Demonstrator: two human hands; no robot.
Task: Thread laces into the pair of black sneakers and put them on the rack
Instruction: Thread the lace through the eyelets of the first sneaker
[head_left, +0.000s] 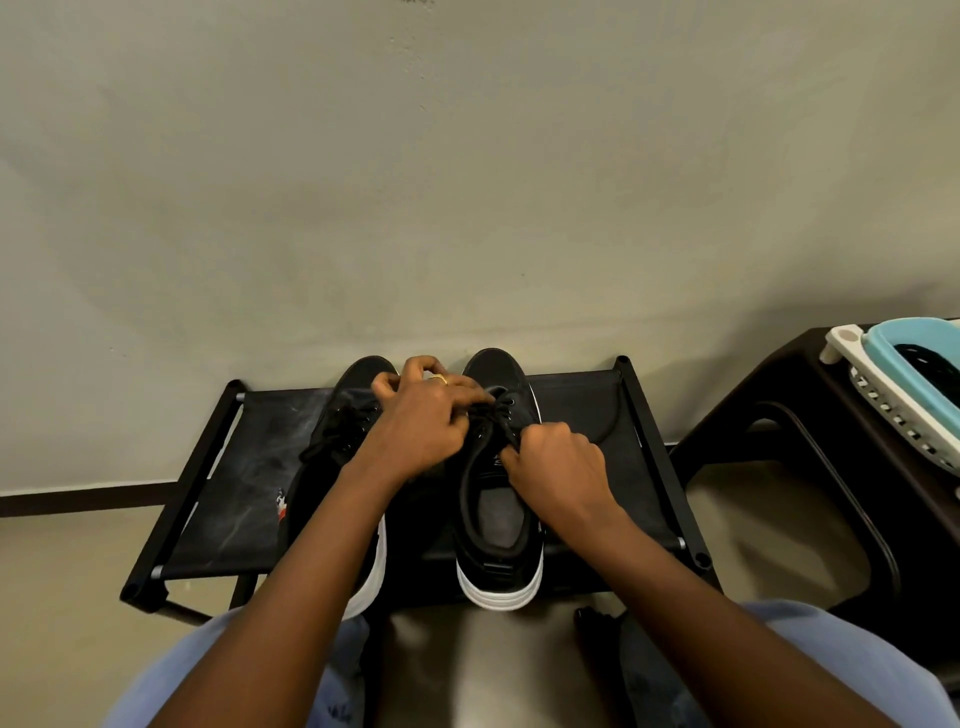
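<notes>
My left hand (426, 415): pinching the lace (485, 410) over the right sneaker (498, 519).
My right hand (558, 467): gripping the same lace.
Left sneaker (343, 415): beside it on the rack (644, 467).

Single head-worn wide-angle view, looking forward and down from above the seated person's lap. It faces a plain wall (467, 182) and sits close over the rack (218, 499), with both forearms entering from the bottom edge. A dark stool (779, 395) falls at the right margin.
</notes>
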